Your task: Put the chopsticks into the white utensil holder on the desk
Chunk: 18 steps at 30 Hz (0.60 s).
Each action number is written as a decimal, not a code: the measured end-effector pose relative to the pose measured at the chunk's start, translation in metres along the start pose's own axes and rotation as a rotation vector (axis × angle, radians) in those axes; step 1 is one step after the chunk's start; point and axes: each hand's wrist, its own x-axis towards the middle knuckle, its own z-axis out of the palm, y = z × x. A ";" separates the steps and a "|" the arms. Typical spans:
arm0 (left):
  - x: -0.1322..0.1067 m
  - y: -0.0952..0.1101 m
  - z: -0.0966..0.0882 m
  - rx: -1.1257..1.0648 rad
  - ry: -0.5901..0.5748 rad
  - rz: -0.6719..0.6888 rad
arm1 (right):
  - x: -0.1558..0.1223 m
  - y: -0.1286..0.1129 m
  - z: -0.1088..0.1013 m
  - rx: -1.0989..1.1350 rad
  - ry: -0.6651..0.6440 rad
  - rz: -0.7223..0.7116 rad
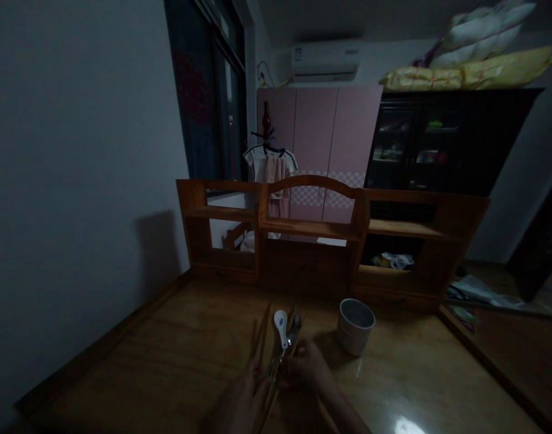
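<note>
In the lower middle of the head view, my left hand [245,395] is closed around chopsticks [263,337] whose tips point away from me. My right hand [305,364] is beside it, fingers pinched on a thin chopstick [299,333] in the cluster of utensils. Between the hands lie a white ceramic spoon [280,325] with a blue mark in its bowl and a metal spoon [294,330]. Their handles run together towards my fingers, where other thin utensils are too dim to tell apart. A grey metal cup [355,328] stands upright to the right of my right hand.
The glossy wooden tabletop [167,355] meets a white wall [99,150] on the left. A wooden shelf unit [309,228] spans its far edge. Farther back are a pink wardrobe [314,129], a dark cabinet [466,138] and clothes [276,166] on a stand.
</note>
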 end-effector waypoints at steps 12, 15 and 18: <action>0.026 -0.005 0.016 -0.014 0.023 -0.008 | 0.006 -0.016 0.004 -0.182 -0.028 -0.110; 0.033 -0.005 0.019 -0.010 0.024 -0.026 | 0.007 -0.018 0.004 -0.180 -0.039 -0.102; 0.033 -0.004 0.018 -0.007 0.007 -0.032 | 0.007 -0.014 0.004 -0.161 -0.072 -0.093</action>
